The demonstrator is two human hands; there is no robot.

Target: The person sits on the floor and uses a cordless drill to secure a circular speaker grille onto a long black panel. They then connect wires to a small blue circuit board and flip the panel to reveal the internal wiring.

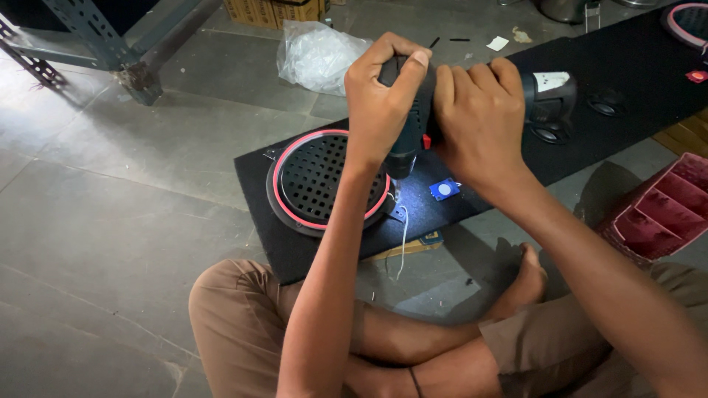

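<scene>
A cordless drill (pixel 549 99) points down at the right edge of a round black perforated grille with a red ring (pixel 313 177). The grille lies on a long black mat (pixel 516 147). My left hand (pixel 380 96) is wrapped over the drill's top and front. My right hand (pixel 479 118) grips its handle. The drill's light shines on the spot under the tip, beside a small blue square part (pixel 445 189). A white wire (pixel 403 243) hangs off the mat's near edge.
A crumpled clear plastic bag (pixel 318 53) lies on the tiled floor beyond the mat. A red compartment tray (pixel 656 210) stands at the right. A metal rack leg (pixel 140 81) is at the upper left. My crossed legs fill the bottom.
</scene>
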